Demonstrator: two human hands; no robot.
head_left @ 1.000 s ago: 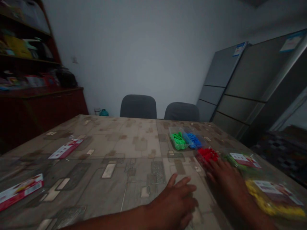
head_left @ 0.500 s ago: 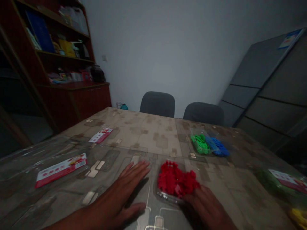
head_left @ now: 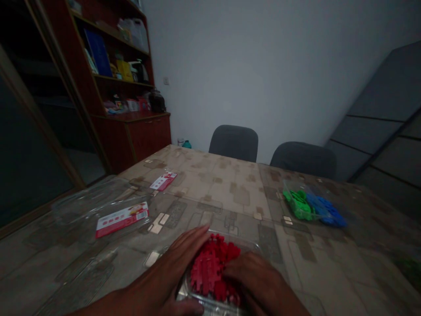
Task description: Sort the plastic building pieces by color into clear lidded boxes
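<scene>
A clear plastic box (head_left: pixel 253 245) holds a heap of red interlocking plastic blocks (head_left: pixel 205 270) near the front edge of my view. Along its left side lies my left hand (head_left: pixel 177 267), fingers stretched out and the thumb apart near the box's front corner. My right hand (head_left: pixel 259 276) reaches over the right side of the box, its fingers curled down onto the red blocks. Its fingertips are partly hidden among them, so the exact pieces it grips are not distinct.
Green blocks (head_left: pixel 299 204) and blue blocks (head_left: pixel 327 210) sit in clear boxes at the right. On the left lie an empty clear package (head_left: pixel 92 206) with a red-and-white label (head_left: pixel 121 219) and another label card (head_left: pixel 163 181). Two grey chairs (head_left: pixel 233 142) stand behind the patterned table (head_left: pixel 230 175).
My view has turned left. My left hand has come up against the box's side, and my right hand has moved from the box's right edge onto the red blocks inside.
</scene>
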